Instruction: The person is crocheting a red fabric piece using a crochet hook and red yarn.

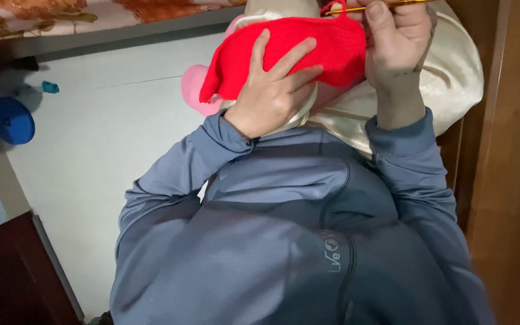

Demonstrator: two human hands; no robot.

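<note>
a red knitted piece (296, 57) is pressed flat under the spread fingers of the left hand (275, 90), while its upper right edge is pinched by the right hand (395, 48), which is also closed around a thin golden hook (380, 6). the piece is held up in front of a cream satin cushion (452, 72). a pink object (195, 87) is seen just behind the red piece, and blue-grey sleeves (170, 192) below.
</note>
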